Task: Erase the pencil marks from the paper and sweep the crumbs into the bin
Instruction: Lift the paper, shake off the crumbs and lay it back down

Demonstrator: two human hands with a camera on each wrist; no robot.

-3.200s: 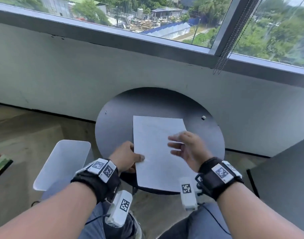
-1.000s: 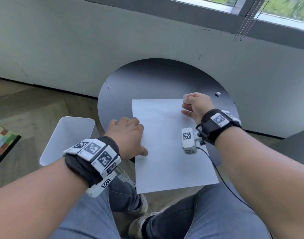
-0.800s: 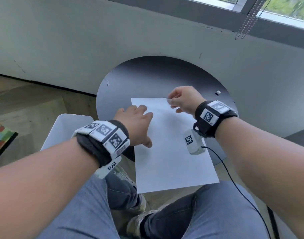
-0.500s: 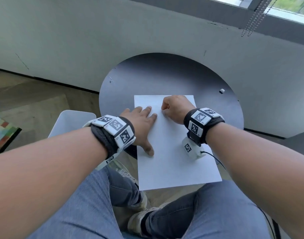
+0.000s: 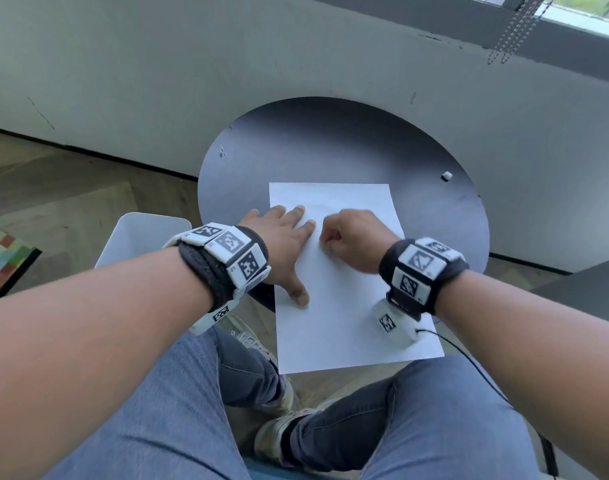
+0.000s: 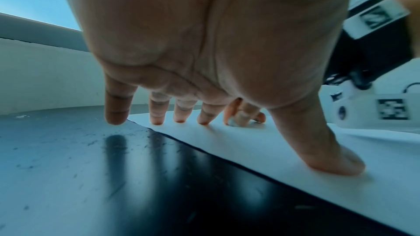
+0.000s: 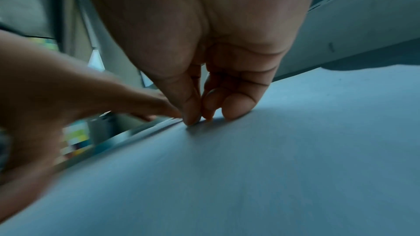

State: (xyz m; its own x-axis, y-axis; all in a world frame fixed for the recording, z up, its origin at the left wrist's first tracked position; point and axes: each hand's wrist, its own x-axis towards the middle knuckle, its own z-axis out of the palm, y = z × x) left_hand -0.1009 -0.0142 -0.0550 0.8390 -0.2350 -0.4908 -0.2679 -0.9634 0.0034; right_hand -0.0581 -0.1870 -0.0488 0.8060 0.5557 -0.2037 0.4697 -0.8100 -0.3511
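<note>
My left hand (image 5: 281,244) lies spread flat, thumb and three fingers pressing the paper (image 5: 344,299) on the round dark table (image 5: 330,143), little finger on the tabletop. At its 3 o'clock my right hand (image 5: 355,237) pinches fingertips together against the sheet; what they hold I cannot tell. The white bin (image 5: 137,237) stands at the table's 8 o'clock, its contents hidden.
</note>
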